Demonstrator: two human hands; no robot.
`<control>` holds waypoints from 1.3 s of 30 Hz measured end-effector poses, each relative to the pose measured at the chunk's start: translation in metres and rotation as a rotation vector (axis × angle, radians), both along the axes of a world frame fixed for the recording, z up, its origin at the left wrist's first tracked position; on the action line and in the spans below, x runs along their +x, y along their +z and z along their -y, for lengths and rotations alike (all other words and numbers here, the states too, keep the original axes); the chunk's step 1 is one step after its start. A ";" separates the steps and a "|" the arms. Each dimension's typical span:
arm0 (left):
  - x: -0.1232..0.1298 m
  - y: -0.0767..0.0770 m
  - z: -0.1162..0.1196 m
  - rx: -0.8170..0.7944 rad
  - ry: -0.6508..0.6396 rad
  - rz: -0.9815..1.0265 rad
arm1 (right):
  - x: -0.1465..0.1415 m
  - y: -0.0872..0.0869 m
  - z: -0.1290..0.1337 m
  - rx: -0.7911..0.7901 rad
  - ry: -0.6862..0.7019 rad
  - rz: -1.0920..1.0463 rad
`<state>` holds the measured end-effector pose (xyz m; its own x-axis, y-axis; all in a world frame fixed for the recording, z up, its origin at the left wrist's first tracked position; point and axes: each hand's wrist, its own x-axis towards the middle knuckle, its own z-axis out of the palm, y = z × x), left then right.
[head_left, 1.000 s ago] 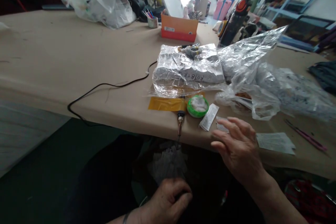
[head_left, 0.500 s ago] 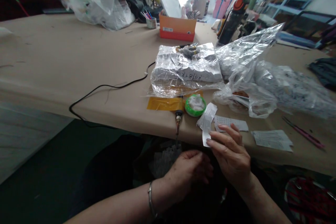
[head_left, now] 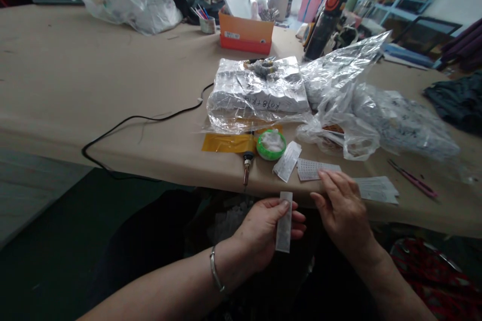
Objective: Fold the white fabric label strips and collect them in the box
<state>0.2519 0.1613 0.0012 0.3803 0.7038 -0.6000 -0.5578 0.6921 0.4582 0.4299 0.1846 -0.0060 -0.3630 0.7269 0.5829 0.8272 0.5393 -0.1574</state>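
Note:
A pale narrow strip (head_left: 283,228) is pinched between the thumb and fingers of my left hand (head_left: 262,230), just off the table's front edge. My right hand (head_left: 344,210) has its thumb and fingers apart, with the fingertips touching the printed sheet (head_left: 312,169) on the table. A crumpled whitish strip (head_left: 288,160) lies left of that sheet, and more pale strips (head_left: 378,189) lie to its right. The soldering-iron-like tool (head_left: 246,168) points its metal tip over the table edge, beside a green round tub (head_left: 271,144) with white stuff inside.
Plastic-wrapped white package (head_left: 259,88) stands behind the tub, with clear plastic bags (head_left: 402,120) to its right. A black cord (head_left: 128,119) loops at the left. Pink-handled tweezers (head_left: 414,180) lie at the right. An orange box (head_left: 246,32) stands farther back.
My left hand now holds a pale strip upright. My right hand has let go of the white strip it touched and moved right onto the printed sheet. The view has shifted slightly.

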 end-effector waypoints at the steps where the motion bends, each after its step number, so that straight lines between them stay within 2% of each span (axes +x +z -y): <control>1: 0.000 0.002 0.001 0.001 -0.008 -0.012 | 0.003 -0.001 -0.005 -0.005 -0.042 0.051; 4: 0.001 0.004 0.003 -0.016 -0.029 -0.012 | 0.010 -0.009 -0.010 0.015 -0.037 0.106; 9: 0.002 0.001 0.005 -0.031 -0.028 -0.029 | 0.016 -0.021 -0.006 0.115 0.085 0.000; 13: 0.003 -0.001 0.004 -0.023 -0.032 -0.076 | 0.021 -0.019 -0.007 0.069 0.192 -0.127; 17: 0.004 -0.001 0.002 -0.030 -0.069 -0.086 | 0.017 -0.011 0.004 0.059 0.186 -0.252; 20: 0.006 0.000 0.003 0.003 -0.102 -0.037 | 0.005 -0.008 0.023 0.031 0.262 -0.237; 24: 0.006 0.001 0.007 0.053 -0.073 0.051 | -0.009 -0.018 0.043 -0.077 0.405 -0.174; 29: 0.005 0.000 0.011 0.000 -0.020 0.085 | -0.009 -0.030 0.049 -0.105 0.408 -0.138; 35: 0.006 -0.001 0.015 -0.037 0.012 0.126 | -0.005 -0.028 0.052 -0.132 0.448 -0.135; 39: 0.006 -0.001 0.016 0.008 -0.035 0.138 | -0.008 -0.023 0.055 -0.157 0.466 -0.129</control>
<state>0.2581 0.1456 -0.0001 0.4836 0.6930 -0.5346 -0.5913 0.7090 0.3843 0.4219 0.1300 -0.0289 -0.6020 0.5874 0.5410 0.4731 0.8081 -0.3510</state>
